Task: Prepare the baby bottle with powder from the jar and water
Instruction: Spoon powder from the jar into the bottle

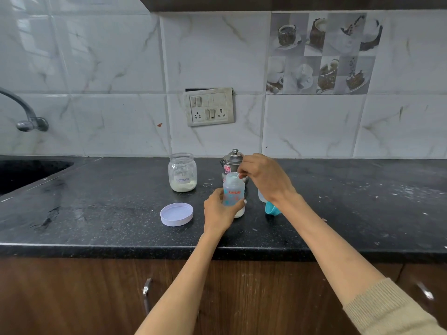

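A clear baby bottle (233, 189) with red print stands open on the black counter, white powder in its bottom. My left hand (219, 211) grips its lower body. My right hand (262, 176) is above the bottle's mouth, fingers pinched on a small white scoop that is mostly hidden. The open glass jar (182, 175), labelled "Formula", stands to the left with some powder at its bottom. Its white lid (176, 214) lies upside down in front of it. A steel kettle (231, 162) stands right behind the bottle. The bottle's teal cap and teat (271, 209) lie under my right wrist.
A black sink (26, 172) and a tap (26, 117) are at the far left. A switchboard (209, 106) is on the tiled wall. Spilled powder specks dot the counter (362, 194) on the right. Cabinet doors with metal handles (146, 296) are below the front edge.
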### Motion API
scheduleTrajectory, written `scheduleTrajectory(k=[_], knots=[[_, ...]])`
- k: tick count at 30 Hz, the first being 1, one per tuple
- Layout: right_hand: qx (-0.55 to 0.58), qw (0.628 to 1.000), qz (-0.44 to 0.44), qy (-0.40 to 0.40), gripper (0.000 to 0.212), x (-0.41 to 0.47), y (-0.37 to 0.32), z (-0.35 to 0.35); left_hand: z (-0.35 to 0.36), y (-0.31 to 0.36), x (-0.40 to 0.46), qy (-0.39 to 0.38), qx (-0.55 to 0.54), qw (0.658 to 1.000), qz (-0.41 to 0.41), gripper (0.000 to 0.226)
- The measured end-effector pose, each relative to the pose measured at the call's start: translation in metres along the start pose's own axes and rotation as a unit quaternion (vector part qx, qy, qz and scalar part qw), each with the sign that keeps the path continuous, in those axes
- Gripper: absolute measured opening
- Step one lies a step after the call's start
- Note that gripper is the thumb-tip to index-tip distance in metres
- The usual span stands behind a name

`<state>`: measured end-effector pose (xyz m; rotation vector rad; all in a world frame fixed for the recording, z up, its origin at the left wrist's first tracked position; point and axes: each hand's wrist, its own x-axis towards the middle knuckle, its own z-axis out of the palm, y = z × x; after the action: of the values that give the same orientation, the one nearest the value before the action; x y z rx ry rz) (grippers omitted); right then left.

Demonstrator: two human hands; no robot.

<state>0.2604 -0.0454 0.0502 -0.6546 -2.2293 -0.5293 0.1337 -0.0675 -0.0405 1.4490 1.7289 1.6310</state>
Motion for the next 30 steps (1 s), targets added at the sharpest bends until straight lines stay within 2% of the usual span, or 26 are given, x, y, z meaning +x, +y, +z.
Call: scheduleTrajectory(k=[4,16,23,27,30], knots=[[-0.001,1.000,-0.013,-0.003,0.018,0.000,0.000,0.000,0.000,0.000,0.000,-0.003,0.004,1.000,0.000,0.056],[0.045,0.992,0.046,-0.109,0.017,0.025,0.005,-0.010,0.000,0.001,0.000,-0.002,0.006,1.000,-0.002,0.053],[0.129,0.966,0.179,-0.135,0.027,0.041,0.015,-0.012,-0.001,0.002,-0.001,-0.002,0.005,1.000,-0.004,0.055],[0.113,0.958,0.206,-0.167,0.013,0.044,0.017,-0.015,-0.002,0.003,-0.002,-0.003,-0.002,1.000,-0.006,0.053],[0.122,0.957,0.221,-0.145,0.011,0.045,0.019,-0.021,-0.002,0.003,-0.002,-0.005,-0.005,1.000,-0.008,0.054]])
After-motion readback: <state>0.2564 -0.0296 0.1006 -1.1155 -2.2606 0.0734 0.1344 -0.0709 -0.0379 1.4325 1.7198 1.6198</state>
